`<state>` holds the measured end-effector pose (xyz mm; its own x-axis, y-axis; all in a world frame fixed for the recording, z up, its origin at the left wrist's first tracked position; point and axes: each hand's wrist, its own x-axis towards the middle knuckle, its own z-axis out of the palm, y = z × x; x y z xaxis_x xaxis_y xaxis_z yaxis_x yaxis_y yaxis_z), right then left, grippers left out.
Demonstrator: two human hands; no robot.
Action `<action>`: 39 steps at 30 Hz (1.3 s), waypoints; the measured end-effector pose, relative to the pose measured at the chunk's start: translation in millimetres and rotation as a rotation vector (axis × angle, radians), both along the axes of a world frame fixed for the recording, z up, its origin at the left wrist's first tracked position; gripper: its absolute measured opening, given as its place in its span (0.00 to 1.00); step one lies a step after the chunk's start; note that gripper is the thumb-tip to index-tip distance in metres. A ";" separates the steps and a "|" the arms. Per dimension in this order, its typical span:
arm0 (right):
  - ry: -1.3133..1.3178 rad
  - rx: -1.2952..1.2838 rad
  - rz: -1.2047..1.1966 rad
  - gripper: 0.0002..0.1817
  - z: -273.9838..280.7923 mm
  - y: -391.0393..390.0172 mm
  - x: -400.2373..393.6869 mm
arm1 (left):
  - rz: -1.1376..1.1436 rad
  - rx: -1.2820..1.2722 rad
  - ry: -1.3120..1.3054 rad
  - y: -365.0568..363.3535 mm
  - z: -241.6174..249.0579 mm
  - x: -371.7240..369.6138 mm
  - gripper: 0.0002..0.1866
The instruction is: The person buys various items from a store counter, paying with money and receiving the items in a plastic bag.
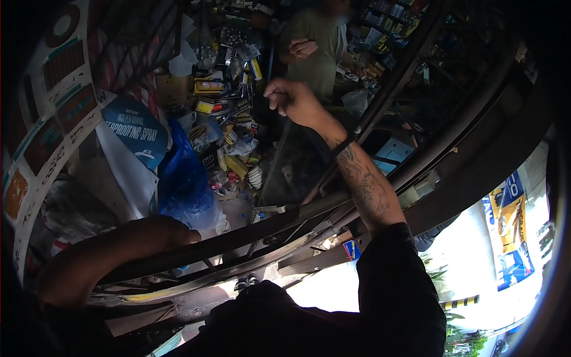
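My right hand [289,102] reaches out over the metal frame, its fingers curled together at the upper middle. What they hold, if anything, is too small to make out. The forearm above a dark wristband is tattooed. My left hand [172,233] rests at the dark metal rail [238,238] on the lower left, with its fingers mostly in shadow. Beyond my right hand stands a person [318,53] in an olive shirt, one hand raised in front of the chest.
A blue plastic bag [181,172] hangs left of a heap of small packaged goods [238,119]. On the left is a waterproofing spray sign [135,132]. Dark metal bars [395,77] slant across the right. A blue and yellow banner [510,232] shows at far right.
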<state>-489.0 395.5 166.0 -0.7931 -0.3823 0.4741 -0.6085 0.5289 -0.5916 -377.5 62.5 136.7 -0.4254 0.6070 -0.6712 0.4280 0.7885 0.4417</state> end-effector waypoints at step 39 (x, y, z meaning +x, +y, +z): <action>-0.161 -0.688 0.098 0.01 11.3 20.1 -6.3 | -0.347 0.077 0.213 -5.3 -25.8 -12.3 0.17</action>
